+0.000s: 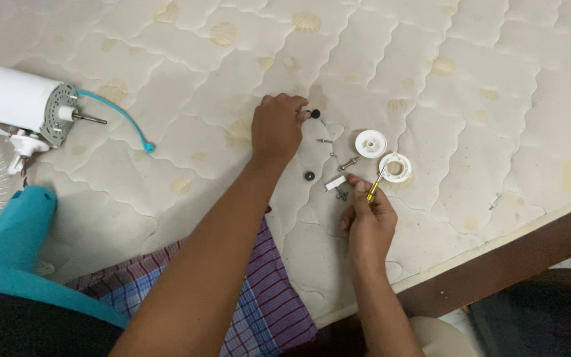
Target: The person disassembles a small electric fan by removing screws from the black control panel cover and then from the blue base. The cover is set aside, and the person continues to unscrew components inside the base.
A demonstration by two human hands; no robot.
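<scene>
While parts lie loose on the mattress [470, 99], I log sorting fasteners; left hand [276, 127] pinches a black knob [315, 114] above the white cap [371, 143]; right hand [367, 221] grasps a screwdriver [375, 186] below it; next move likely needs a steady pinch.

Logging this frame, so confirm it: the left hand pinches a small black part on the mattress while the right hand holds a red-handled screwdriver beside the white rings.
One detail is wrong. In the head view, the screwdriver in the right hand has a yellow handle, not red. The rest stands: the left hand pinches the small black part on the mattress, near the white rings.
</scene>
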